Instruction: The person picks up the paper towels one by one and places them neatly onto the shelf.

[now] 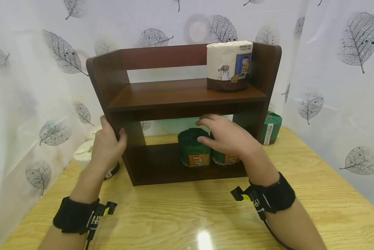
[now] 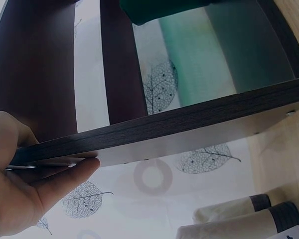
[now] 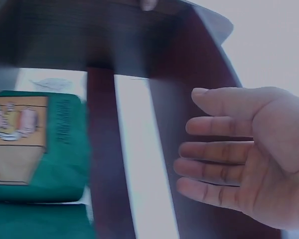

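Note:
My left hand (image 1: 108,144) grips the left side panel of a dark brown two-tier wooden shelf (image 1: 174,93). In the left wrist view the panel's edge (image 2: 164,122) passes between its thumb and fingers. Before the lower compartment, my right hand (image 1: 229,135) holds nothing; its fingers are extended in the right wrist view. Two green-wrapped toilet rolls stand side by side on the lower tier: the left one (image 1: 187,146) shows well, the right one (image 1: 225,158) is partly hidden by that hand. On the upper tier, at the right, stands a cream toilet roll (image 1: 224,64) with cartoon print.
Cream-wrapped rolls (image 1: 84,152) stand outside the shelf on its left, partly behind my left arm. Another green-wrapped roll (image 1: 273,126) is behind the right side. Leaf-patterned curtains (image 1: 358,104) surround the light wooden table (image 1: 174,215).

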Demonstrator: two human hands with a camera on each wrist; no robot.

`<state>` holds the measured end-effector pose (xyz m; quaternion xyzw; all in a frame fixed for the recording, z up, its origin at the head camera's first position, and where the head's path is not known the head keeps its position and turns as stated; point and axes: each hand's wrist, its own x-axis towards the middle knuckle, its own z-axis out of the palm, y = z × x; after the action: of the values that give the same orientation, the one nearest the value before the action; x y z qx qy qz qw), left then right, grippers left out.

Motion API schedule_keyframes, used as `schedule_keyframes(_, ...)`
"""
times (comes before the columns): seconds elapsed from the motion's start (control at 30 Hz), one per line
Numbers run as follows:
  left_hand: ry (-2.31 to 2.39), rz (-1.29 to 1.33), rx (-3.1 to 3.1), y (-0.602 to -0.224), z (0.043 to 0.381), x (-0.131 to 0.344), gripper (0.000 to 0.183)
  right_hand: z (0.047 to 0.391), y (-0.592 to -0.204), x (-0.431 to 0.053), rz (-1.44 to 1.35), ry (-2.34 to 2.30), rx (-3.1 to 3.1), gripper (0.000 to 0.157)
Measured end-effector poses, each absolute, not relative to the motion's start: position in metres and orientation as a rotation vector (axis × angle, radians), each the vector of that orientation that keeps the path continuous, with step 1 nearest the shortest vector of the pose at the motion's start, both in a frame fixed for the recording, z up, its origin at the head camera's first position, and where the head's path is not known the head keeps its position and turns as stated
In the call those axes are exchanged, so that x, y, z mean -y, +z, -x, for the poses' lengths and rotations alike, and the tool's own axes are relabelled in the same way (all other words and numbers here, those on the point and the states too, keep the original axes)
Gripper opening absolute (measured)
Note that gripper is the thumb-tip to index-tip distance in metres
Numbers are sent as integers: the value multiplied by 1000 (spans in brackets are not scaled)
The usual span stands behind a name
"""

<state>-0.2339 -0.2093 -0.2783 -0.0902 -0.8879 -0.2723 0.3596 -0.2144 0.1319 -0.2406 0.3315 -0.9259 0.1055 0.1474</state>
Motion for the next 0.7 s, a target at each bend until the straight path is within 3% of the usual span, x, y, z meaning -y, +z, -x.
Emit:
schedule_keyframes(0.47,-711,242,2304,-278,234,210,46,182,-212,-167,-957,498,2130,30)
schedule_keyframes(0.7,-709,245,2300,-278,234,210,45,180,-203,-181,-794,593,1796,17)
